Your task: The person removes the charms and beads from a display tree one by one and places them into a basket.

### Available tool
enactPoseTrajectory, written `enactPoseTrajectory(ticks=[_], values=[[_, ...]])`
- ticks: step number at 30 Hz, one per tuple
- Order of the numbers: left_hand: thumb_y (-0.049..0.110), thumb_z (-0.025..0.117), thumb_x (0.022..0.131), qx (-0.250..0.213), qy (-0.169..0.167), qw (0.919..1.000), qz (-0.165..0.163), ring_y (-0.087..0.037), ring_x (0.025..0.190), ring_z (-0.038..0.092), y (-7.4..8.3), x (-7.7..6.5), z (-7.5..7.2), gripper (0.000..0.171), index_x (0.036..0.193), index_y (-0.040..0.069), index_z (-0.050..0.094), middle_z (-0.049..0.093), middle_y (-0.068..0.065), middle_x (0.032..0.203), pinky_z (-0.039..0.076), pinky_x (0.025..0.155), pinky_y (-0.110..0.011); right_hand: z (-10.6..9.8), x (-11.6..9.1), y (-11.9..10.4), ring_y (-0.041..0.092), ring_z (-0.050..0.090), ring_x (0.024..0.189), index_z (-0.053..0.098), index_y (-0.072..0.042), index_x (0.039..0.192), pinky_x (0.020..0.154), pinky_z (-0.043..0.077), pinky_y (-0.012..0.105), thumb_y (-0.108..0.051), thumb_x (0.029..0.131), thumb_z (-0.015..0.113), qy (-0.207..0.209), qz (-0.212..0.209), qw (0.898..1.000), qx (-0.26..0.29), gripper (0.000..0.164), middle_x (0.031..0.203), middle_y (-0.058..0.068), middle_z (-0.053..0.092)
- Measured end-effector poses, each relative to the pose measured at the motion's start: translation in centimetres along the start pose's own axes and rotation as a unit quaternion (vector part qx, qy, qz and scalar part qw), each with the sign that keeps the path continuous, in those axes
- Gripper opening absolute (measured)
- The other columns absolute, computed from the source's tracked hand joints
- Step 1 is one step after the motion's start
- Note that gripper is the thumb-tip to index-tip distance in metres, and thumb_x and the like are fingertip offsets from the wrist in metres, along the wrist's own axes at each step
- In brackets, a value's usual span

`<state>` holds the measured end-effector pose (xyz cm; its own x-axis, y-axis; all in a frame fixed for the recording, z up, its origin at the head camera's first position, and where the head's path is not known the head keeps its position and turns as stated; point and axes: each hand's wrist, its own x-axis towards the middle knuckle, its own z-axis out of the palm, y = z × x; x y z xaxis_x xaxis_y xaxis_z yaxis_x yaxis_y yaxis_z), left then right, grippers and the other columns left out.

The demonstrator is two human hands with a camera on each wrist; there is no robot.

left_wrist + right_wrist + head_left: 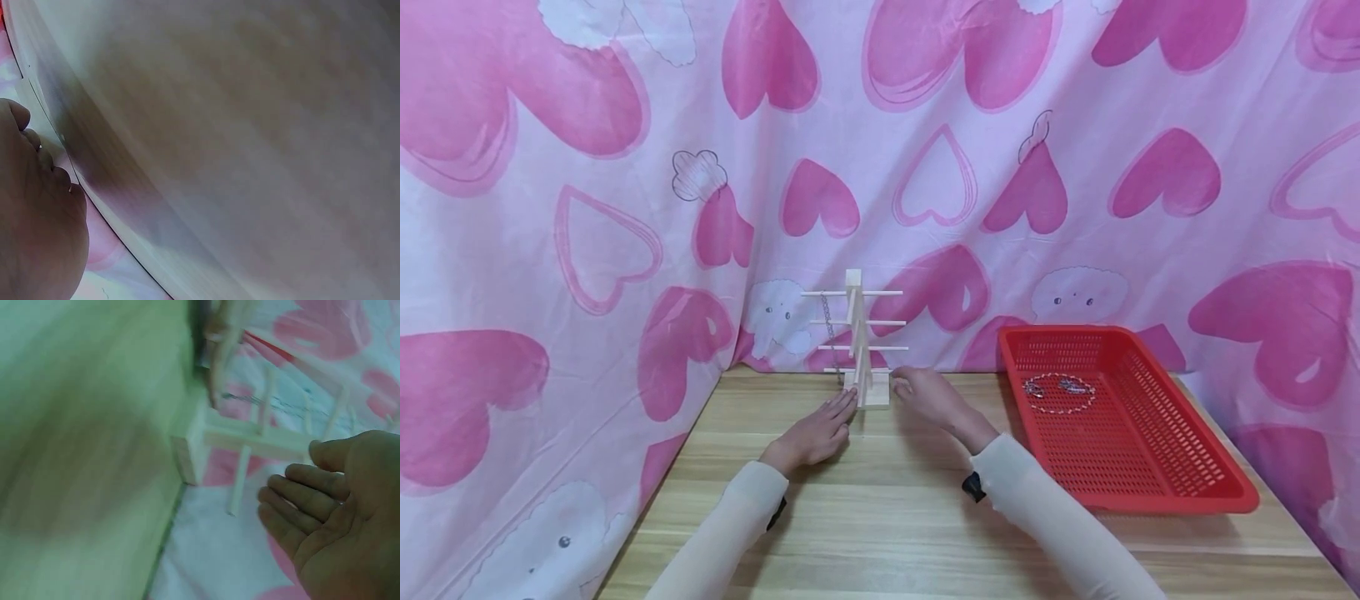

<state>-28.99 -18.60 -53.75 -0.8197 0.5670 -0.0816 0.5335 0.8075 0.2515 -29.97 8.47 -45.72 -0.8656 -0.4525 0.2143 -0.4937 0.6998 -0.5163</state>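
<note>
A pale wooden stand (860, 333) with several crosswise pegs rises from a block base near the table's back edge. A thin chain (828, 321) hangs from the pegs on its left side. My left hand (815, 432) reaches to the left front of the base, its fingertips touching the wood. In the left wrist view, the left hand (40, 212) shows only partly at the edge. To the right of the base is my right hand (931, 396). In the right wrist view, the right hand (350, 512) has loosely extended fingers with nothing held in them, beside the pegs.
A red perforated plastic basket (1131, 502) stands on the right of the wood-grain table (887, 533). Inside lie a beaded loop (1060, 411) and small pieces of jewelry (1076, 386). A pink heart-print curtain (880, 150) hangs behind the table and on both sides.
</note>
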Motion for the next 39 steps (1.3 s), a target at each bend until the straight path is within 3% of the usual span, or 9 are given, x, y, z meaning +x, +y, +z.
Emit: enactPoseTrajectory(ticks=[6,10,14,23,31,39], values=[[0.026,0.031,0.114,0.004,0.014,0.9998,0.013,-0.033,0.167,0.012,-0.7,0.3,0.7,0.062,0.171,0.005,0.017,0.01,-0.01,0.181,0.023,0.135,-0.051,3.7,-0.5,0.9,0.041,0.053,0.147,0.055,0.006,0.15,0.124,0.043,0.054,-0.017,0.113,0.048,-0.035,-0.06,0.997,-0.016,0.044,0.153,0.025,0.059],[0.024,0.033,0.114,0.001,0.018,0.9997,0.016,-0.034,0.167,0.013,-0.5,0.3,0.6,0.062,0.17,0.004,0.018,0.012,-0.012,0.18,0.023,0.135,-0.052,5.2,-0.8,1.4,0.042,0.029,0.162,0.036,0.006,0.162,0.133,0.026,0.054,-0.028,0.116,0.043,-0.092,-0.048,0.994,-0.04,0.058,0.171,0.025,0.034],[0.026,0.032,0.115,0.008,0.015,0.9997,0.016,-0.032,0.168,0.011,-0.6,0.4,0.7,0.062,0.17,0.005,0.015,0.008,-0.01,0.181,0.02,0.136,-0.049,6.2,-0.7,1.7,0.037,0.019,0.166,0.025,0.002,0.168,0.136,0.019,0.05,-0.041,0.115,0.04,-0.129,-0.028,0.989,-0.069,0.069,0.177,0.019,0.02],[0.021,0.032,0.113,-0.007,0.025,0.9993,0.027,-0.038,0.166,0.014,-0.1,0.2,0.4,0.062,0.169,0.0,0.019,0.013,-0.015,0.18,0.022,0.134,-0.055,7.3,-0.2,2.5,0.038,0.016,0.166,0.021,0.002,0.168,0.136,0.019,0.05,-0.045,0.115,0.037,-0.143,-0.035,0.981,-0.123,0.072,0.178,0.02,0.016],[0.023,0.032,0.113,-0.004,0.019,0.9997,0.016,-0.036,0.167,0.013,-0.3,0.1,0.4,0.061,0.169,0.001,0.019,0.011,-0.014,0.18,0.021,0.135,-0.052,7.6,-0.2,2.9,0.035,0.015,0.167,0.021,0.0,0.169,0.137,0.019,0.049,-0.045,0.116,0.033,-0.148,-0.063,0.975,-0.15,0.071,0.179,0.017,0.014],[0.024,0.03,0.113,-0.017,0.01,0.9998,0.0,-0.035,0.167,0.013,0.1,0.3,-0.1,0.061,0.169,0.001,0.02,0.013,-0.014,0.18,0.021,0.135,-0.052,7.4,-0.2,2.8,0.033,0.016,0.167,0.023,-0.002,0.169,0.137,0.019,0.048,-0.046,0.115,0.035,-0.163,-0.061,0.972,-0.158,0.071,0.179,0.015,0.017]])
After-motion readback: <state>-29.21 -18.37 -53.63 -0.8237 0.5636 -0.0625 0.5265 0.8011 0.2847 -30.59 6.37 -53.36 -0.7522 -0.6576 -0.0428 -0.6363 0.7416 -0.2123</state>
